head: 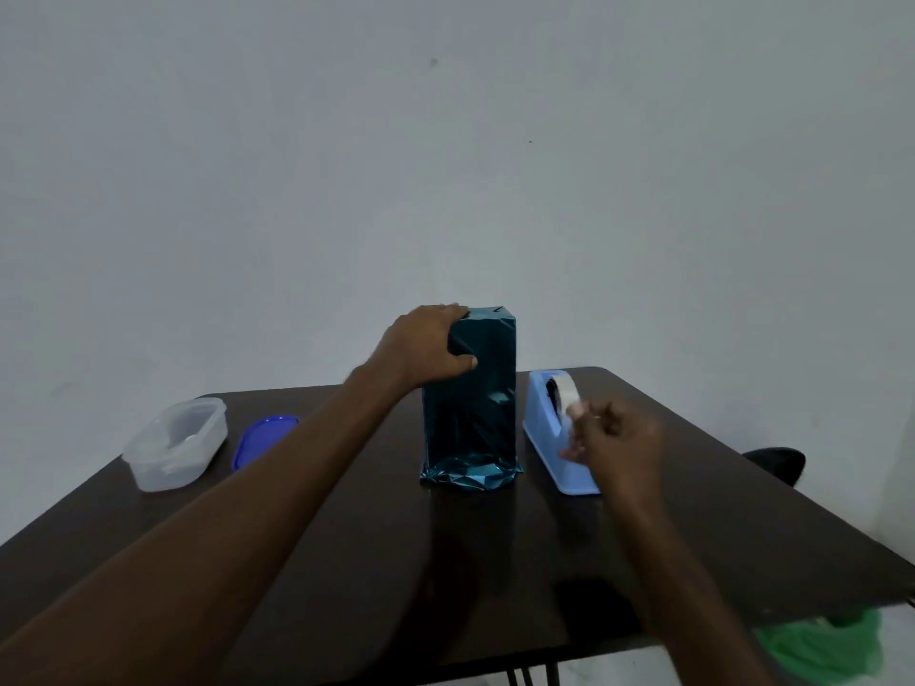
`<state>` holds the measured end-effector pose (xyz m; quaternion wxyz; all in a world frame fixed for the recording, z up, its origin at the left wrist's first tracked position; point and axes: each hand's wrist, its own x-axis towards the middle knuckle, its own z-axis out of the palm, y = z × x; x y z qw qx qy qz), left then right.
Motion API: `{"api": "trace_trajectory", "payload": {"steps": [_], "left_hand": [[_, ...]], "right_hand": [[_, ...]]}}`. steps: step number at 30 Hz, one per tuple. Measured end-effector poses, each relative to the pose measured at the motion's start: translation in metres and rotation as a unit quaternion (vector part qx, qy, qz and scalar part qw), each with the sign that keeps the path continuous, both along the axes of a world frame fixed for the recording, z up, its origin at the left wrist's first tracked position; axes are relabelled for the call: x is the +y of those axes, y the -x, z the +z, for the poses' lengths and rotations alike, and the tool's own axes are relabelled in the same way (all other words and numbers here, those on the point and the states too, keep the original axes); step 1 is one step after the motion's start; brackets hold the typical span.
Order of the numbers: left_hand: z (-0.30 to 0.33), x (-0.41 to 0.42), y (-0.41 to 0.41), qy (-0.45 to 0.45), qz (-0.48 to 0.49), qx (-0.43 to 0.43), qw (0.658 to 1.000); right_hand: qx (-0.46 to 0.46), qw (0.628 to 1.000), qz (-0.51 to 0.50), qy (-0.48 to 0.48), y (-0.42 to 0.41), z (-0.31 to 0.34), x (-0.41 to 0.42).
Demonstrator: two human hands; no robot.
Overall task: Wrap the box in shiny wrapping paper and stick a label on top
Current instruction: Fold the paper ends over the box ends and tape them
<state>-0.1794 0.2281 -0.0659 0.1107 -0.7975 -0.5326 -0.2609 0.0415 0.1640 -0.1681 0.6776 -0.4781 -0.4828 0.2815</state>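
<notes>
The left hand grips the upper left corner of the box, thumb across the near face and fingers over the top, steadying it upright on the table. The right hand hangs over the near end of the tape dispenser, fingers curled and seemingly pinching the free end of the tape; motion blur keeps the exact pinch from being certain. Standing between the two hands, the box is already sheathed in shiny teal wrapping paper, whose sides look smooth and closed, while the lower edge flares out in a crumpled skirt against the table, so that end appears still unfolded or unsealed. A small notch shows at the top edge; whether the top is taped cannot be told. Judging from this, the wrap around the body is done, a piece of tape is being drawn to fix a seam or end, and the end folds remain. No label is visible on the box or the table, so that step is still ahead. Well beyond the left forearm sit a clear plastic container and its blue lid just beside it.
</notes>
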Motion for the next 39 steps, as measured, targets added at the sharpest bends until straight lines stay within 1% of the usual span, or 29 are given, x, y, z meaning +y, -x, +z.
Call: {"api": "trace_trajectory", "payload": {"steps": [4, 6, 8, 10, 12, 13, 17, 19, 23, 30, 34, 39], "left_hand": [[0.002, -0.001, -0.002, 0.001, 0.011, 0.012, 1.0], [0.002, 0.0, -0.003, -0.003, 0.01, 0.015, 1.0], [0.001, 0.002, -0.002, -0.005, 0.014, 0.017, 1.0], [0.001, 0.005, -0.001, -0.005, 0.017, 0.023, 1.0], [0.001, 0.008, 0.002, 0.004, 0.017, 0.025, 1.0], [0.002, 0.009, 0.002, 0.008, 0.017, 0.027, 0.999], [0.004, 0.012, 0.003, -0.003, 0.039, 0.057, 0.998], [0.004, 0.012, 0.003, -0.015, 0.051, 0.058, 0.997], [0.002, 0.009, 0.002, -0.034, 0.054, 0.048, 0.997], [0.003, 0.01, 0.001, -0.028, 0.055, 0.051, 0.997], [0.004, 0.01, 0.001, -0.031, 0.056, 0.054, 0.997], [0.003, 0.01, 0.002, -0.039, 0.052, 0.056, 0.996]], "right_hand": [[-0.051, 0.99, 0.103, -0.086, 0.006, 0.081, 0.02], [-0.094, 0.978, 0.15, -0.106, 0.017, 0.118, 0.041], [-0.154, 0.966, 0.188, -0.084, 0.031, 0.142, 0.066], [-0.212, 0.952, 0.22, -0.034, 0.042, 0.153, 0.088], [-0.265, 0.938, 0.222, 0.001, 0.048, 0.154, 0.103], [-0.274, 0.936, 0.219, 0.012, 0.049, 0.154, 0.108], [-0.255, 0.942, 0.215, 0.03, 0.048, 0.152, 0.119], [-0.252, 0.943, 0.214, 0.033, 0.047, 0.152, 0.12], [-0.278, 0.935, 0.219, 0.033, 0.048, 0.159, 0.121], [-0.407, 0.883, 0.235, -0.005, 0.053, 0.179, 0.129], [-0.474, 0.851, 0.226, 0.012, 0.062, 0.186, 0.136], [-0.547, 0.816, 0.183, 0.034, 0.07, 0.181, 0.144]]}}
